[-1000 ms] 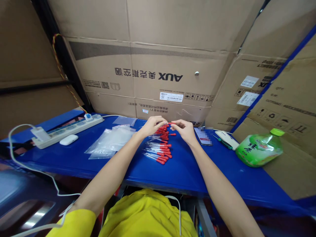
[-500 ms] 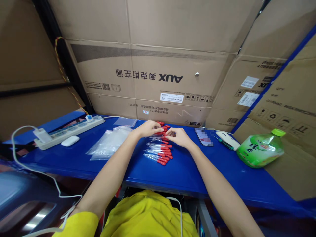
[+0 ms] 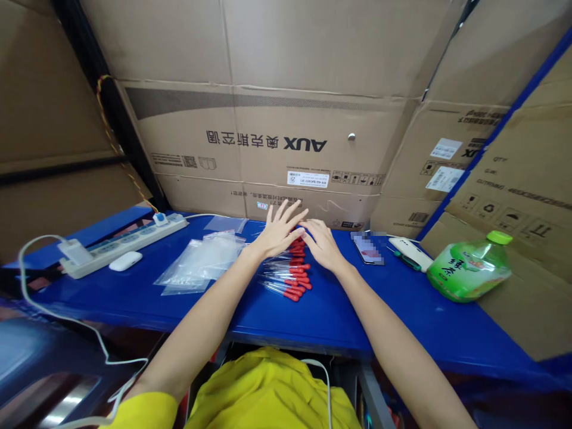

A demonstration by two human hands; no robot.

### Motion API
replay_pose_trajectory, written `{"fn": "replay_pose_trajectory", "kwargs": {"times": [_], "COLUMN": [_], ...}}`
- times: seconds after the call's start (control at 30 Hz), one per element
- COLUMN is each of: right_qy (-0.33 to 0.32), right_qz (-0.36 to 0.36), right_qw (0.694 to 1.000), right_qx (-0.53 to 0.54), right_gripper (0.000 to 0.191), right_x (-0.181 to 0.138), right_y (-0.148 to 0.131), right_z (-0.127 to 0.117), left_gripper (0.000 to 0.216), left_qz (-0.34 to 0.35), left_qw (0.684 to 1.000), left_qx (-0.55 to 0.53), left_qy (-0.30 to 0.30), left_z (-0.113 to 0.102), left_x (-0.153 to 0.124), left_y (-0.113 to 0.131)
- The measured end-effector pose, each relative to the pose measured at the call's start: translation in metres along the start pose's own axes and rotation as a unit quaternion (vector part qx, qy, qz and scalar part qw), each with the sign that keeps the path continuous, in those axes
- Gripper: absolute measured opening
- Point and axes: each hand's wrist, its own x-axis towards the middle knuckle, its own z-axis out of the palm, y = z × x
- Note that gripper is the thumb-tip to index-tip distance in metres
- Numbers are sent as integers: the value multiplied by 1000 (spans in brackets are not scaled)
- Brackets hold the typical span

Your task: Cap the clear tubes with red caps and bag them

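Several clear droppers with red rubber bulbs [image 3: 292, 280] lie in a row on the blue table [image 3: 339, 316], bulbs toward the right. My left hand [image 3: 279, 231] is over the far part of the row, fingers spread and palm down. Beside it, my right hand [image 3: 322, 243] has its fingers stretched out, close to the far red bulbs. The thumbs of both hands nearly meet above the droppers. No dropper shows in either hand. Both hands hide the far end of the row.
Clear zip bags [image 3: 201, 259] are stacked to the left, near a power strip [image 3: 129, 241] and a white earphone case [image 3: 126, 261]. A phone [image 3: 369, 249], a cream-coloured device [image 3: 411, 253] and a green tea bottle [image 3: 469, 269] stand or lie to the right. Cardboard [image 3: 250, 113] walls the back.
My left hand has opened from curled fingers and spread flat over the far droppers. My right hand's fingers have straightened from a curl. The near droppers stay in place.
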Motion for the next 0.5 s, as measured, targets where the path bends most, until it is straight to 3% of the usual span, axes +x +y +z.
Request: {"fn": "replay_pose_trajectory", "kwargs": {"times": [0.23,0.37,0.5], "right_qy": [-56,-79,-93], "right_qz": [44,70,83], "right_qw": [993,989,987], "right_qx": [-97,-105,-99], "right_gripper": [59,67,78], "right_x": [-4,-6,-9], "right_y": [2,3,3], "right_z": [6,12,19], "left_gripper": [70,75,71], "left_qz": [-61,-103,-98], "left_qw": [997,992,991], "left_qx": [29,24,47], "left_qy": [-42,-71,-76], "left_z": [5,15,21], "left_x": [-2,-3,-1], "left_y": [-2,-8,-17]}}
